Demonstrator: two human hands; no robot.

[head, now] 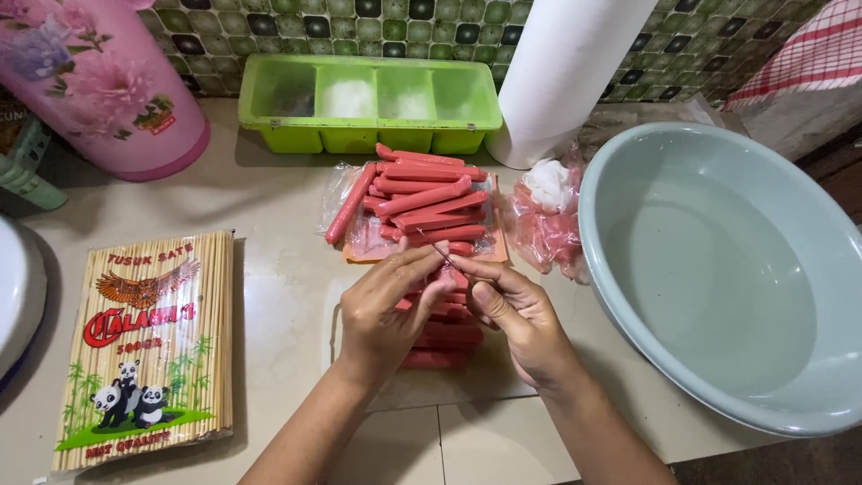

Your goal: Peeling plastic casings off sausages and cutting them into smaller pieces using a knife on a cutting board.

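Four-part green tray [370,126] white-filled, basin [718,269], sausages [422,202]

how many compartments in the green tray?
4, side by side along the green tray at the wall: far left looks empty, the two middle hold something white, far right looks empty.
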